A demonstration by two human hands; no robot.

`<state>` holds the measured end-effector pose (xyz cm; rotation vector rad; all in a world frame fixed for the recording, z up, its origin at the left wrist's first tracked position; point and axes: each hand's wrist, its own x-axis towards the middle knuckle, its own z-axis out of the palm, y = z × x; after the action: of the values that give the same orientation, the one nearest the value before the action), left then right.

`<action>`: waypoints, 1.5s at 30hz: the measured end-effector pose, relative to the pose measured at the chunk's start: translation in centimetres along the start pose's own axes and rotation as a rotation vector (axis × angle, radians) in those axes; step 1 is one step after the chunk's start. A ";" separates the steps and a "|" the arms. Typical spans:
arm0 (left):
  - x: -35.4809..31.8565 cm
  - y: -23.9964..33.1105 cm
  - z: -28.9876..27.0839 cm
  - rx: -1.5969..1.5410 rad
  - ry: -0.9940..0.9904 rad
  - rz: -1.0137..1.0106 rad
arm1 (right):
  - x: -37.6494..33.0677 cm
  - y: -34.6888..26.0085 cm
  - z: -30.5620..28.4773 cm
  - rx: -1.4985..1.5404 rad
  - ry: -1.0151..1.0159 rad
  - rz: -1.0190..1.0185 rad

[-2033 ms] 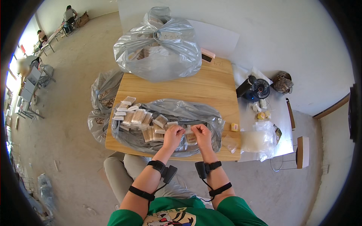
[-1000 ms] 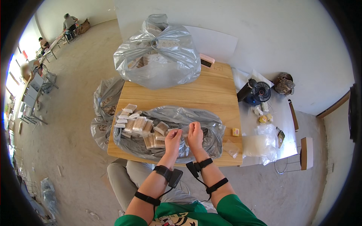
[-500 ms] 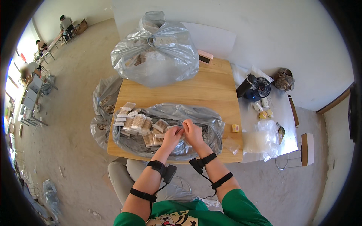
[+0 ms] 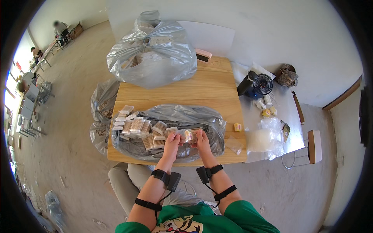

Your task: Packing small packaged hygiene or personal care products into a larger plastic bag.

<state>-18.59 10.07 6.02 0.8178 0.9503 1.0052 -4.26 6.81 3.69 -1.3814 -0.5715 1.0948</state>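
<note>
Left hand [image 4: 171,146] and right hand [image 4: 203,142] are now spaced apart; half a second ago they met over the grey plastic bag [image 4: 185,111]. Between them a clear-wrapped packet [image 4: 187,138] has come into view, its yellow-and-white label [image 4: 189,134] facing up toward my camera.

Packet position: above the open grey bag, right of the piled packets. Long axis: approximately crosswise, running from one hand to the other, as far as I can make out. I cannot tell which end is the top.

Left fingers: narrow, thumb and fingertips pinched on the packet's left end. Right fingers: narrow, bent around the right end; their undersides are hidden from me. Bundled sticks [image 4: 194,131] show just beyond the right fingertips; I cannot tell whether they touch the packet.

To the left of the left hand, stick packets [image 4: 136,125] lie heaped in the grey bag. Their sticks point in several directions; the large ones at the heap's middle run near lengthwise, away from the wearer.

Surroundings: the grey bag rests on a wooden table [image 4: 210,91]. On the tabletop I note a small yellow box [image 4: 237,127] near the right edge, a clear pouch [image 4: 234,145] nearer the wearer, and a large tied bag [image 4: 155,70] at the far side.
</note>
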 end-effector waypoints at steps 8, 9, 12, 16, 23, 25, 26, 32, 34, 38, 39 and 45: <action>-0.5 0.5 0.1 0.495 0.079 -0.023 | 0.6 0.0 -0.6 -0.528 0.205 -0.337; -0.3 0.5 -0.1 0.493 0.081 -0.023 | 0.5 -0.5 -0.7 -0.530 0.203 -0.337; 0.0 0.6 -1.0 0.858 0.274 0.278 | 0.9 -2.0 -1.5 -0.720 0.238 -0.258; 0.1 1.4 -1.7 0.942 0.343 0.382 | 1.8 -3.3 -2.6 -0.790 0.277 -0.367; -0.6 3.0 -2.3 0.802 0.265 0.342 | -0.7 -6.0 -0.9 -1.098 0.265 -0.795; -1.0 3.8 -1.0 0.779 0.246 0.334 | -1.1 -4.6 -1.3 -0.905 0.149 -0.514; -1.2 4.2 -0.3 0.758 0.235 0.324 | -1.2 -3.6 -1.4 -0.699 0.028 -0.241; -2.5 5.6 1.4 1.166 0.063 0.548 | -3.4 -1.7 -0.2 0.492 -0.272 0.243; -2.6 5.7 1.7 1.175 0.070 0.496 | -3.9 -1.8 -0.6 0.504 -0.250 0.267; -2.4 5.6 1.4 1.114 0.111 0.526 | -3.9 -2.0 -2.8 0.350 -0.168 0.159; -2.4 5.7 0.8 1.084 0.151 0.524 | -4.1 -2.8 -3.0 0.278 -0.167 0.110; -3.1 5.3 -0.8 1.074 0.142 0.495 | -0.8 -7.9 -12.5 0.100 0.334 -0.133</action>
<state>-21.69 9.02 11.23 1.9640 1.4691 0.9328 8.30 1.27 9.29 -1.3803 -0.3546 0.7546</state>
